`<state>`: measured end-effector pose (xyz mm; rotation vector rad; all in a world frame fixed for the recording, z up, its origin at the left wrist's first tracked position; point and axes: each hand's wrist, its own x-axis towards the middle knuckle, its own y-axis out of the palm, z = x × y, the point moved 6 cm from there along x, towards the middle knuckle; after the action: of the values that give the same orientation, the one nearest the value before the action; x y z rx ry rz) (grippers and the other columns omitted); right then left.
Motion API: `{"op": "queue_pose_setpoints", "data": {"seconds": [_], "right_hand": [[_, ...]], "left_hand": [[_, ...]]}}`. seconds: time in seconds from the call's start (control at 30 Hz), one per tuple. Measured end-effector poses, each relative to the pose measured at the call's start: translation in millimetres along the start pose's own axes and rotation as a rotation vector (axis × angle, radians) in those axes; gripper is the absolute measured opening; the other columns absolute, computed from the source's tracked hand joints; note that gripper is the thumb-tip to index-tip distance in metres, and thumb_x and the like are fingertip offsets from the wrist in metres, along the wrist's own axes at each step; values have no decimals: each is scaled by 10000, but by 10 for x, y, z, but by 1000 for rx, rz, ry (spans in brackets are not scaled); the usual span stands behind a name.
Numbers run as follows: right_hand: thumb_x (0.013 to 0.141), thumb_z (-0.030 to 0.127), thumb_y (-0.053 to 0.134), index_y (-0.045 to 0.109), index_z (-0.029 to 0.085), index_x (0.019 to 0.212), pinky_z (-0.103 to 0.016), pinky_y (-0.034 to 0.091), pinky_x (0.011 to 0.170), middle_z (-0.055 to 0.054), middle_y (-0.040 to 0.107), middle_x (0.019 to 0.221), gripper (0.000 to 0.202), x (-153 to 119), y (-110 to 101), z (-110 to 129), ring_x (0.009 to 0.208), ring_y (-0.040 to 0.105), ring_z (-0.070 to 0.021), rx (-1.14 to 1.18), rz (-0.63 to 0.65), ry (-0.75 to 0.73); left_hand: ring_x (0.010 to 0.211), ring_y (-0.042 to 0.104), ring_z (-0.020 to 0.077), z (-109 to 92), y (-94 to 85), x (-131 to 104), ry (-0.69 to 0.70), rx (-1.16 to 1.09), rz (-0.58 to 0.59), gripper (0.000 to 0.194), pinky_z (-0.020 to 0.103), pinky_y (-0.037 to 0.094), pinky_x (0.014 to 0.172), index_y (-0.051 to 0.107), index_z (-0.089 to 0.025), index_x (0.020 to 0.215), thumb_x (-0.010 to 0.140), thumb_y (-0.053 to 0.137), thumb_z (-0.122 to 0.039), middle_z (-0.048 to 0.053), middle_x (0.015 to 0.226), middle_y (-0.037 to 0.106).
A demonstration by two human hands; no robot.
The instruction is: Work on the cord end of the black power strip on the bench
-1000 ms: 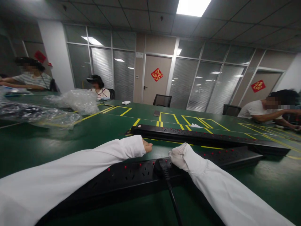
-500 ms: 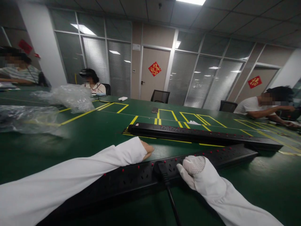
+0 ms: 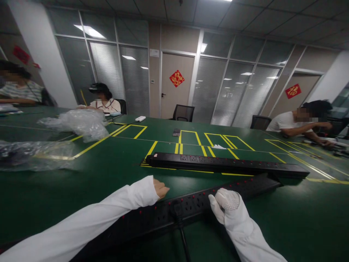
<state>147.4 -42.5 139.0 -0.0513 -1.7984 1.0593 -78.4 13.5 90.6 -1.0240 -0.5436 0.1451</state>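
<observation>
A long black power strip [image 3: 240, 185] with red switches lies slantwise on the green table [image 3: 109, 171] in front of me. A black plug [image 3: 177, 210] with its cord sits in one of its sockets. My left hand [image 3: 160, 189], bare beyond a white sleeve, rests on the table at the strip's far edge with its fingers curled. My right hand [image 3: 226, 205], in a white glove, lies on top of the strip just right of the plug. A second black power strip [image 3: 223, 164] lies farther back, across yellow tape lines.
Crumpled clear plastic wrap [image 3: 79, 123] and another clear bag [image 3: 32, 154] lie at the left. A white remote [image 3: 140, 118] and a dark phone [image 3: 176, 132] lie farther back. Other people sit at the far left, back and right edges, with office chairs [image 3: 183, 112] beyond.
The view has tilted down and shifted, so the strips sit lower in frame. My gloved right hand moved from beside the plug to rest flat on the strip. My left hand drew back slightly.
</observation>
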Motion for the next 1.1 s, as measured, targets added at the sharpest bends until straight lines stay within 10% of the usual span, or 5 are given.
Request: {"op": "queue_pose_setpoints", "data": {"seconds": [0.47,0.67,1.1], "right_hand": [[841,231,462,499,196,799,-234,358,575,7,493,690,66,-48,256,305,608,469,-111,243,175,29],[790,312,553,473,186,1143,-289,431,674,-43,529,862,383,-37,413,402,763,509,-169,247,253,11],[855,311,479,551,163,1052,-363,401,713,-90,543,891,257,-98,518,460,820,465,-218,211,246,11]], "left_hand": [[616,531,85,82,165,1,-19,-57,115,220,250,475,585,564,-138,854,897,506,-346,-15,738,555],[592,519,77,-23,132,37,20,-138,114,214,235,467,565,561,-137,829,900,504,-332,-24,712,547],[630,544,88,0,156,72,-108,-225,168,240,258,486,601,571,-138,880,901,497,-365,-6,766,573]]}}
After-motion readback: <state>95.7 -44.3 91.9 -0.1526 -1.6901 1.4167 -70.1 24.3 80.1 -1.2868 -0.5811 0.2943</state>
